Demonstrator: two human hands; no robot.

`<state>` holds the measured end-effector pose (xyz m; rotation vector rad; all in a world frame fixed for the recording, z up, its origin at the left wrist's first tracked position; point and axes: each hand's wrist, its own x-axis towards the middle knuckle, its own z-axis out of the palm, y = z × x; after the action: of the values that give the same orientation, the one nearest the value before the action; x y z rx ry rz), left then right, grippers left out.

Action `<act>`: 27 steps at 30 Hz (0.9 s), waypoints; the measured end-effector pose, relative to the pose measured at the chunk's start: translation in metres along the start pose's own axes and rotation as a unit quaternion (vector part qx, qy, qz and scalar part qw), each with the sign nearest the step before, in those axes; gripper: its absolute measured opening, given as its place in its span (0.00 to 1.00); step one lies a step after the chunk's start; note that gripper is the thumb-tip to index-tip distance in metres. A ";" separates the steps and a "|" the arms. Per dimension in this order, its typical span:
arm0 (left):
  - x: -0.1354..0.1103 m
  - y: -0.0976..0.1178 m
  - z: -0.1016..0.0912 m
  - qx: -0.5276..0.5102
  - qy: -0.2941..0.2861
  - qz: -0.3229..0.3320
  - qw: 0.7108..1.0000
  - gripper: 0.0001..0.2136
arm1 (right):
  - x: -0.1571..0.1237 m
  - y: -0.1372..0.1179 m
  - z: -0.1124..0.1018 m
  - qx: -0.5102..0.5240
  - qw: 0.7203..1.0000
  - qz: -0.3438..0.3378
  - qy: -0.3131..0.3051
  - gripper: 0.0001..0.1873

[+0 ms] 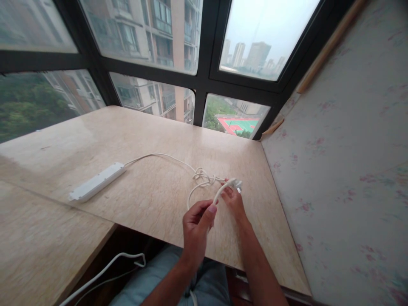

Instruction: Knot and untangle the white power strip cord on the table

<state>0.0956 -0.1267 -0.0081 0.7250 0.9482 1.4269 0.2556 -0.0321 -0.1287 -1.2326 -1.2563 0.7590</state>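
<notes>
A white power strip (97,182) lies on the light wooden desk (153,140), to the left. Its white cord (165,158) runs right across the desk into a loose tangle (202,177) in front of my hands. My left hand (196,227) pinches the cord between thumb and fingers, just above the desk's front edge. My right hand (233,199) is closed on the cord's plug end (234,183), a little farther right. The short stretch of cord between the two hands arches upward.
Large dark-framed windows (204,80) stand behind the desk. A pale flowered wall (344,161) closes the right side. Another white cable (105,267) hangs below the desk's front edge at lower left, beside my blue-clad lap (165,280).
</notes>
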 end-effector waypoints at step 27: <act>0.045 -0.020 0.041 0.445 -0.096 0.248 0.855 0.16 | -0.014 -0.060 -0.028 0.250 0.941 0.183 -0.137 0.24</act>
<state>0.1368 -0.0779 -0.0107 1.8794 1.3226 1.2534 0.2683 -0.0665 -0.0714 -0.9640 -0.9650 1.4651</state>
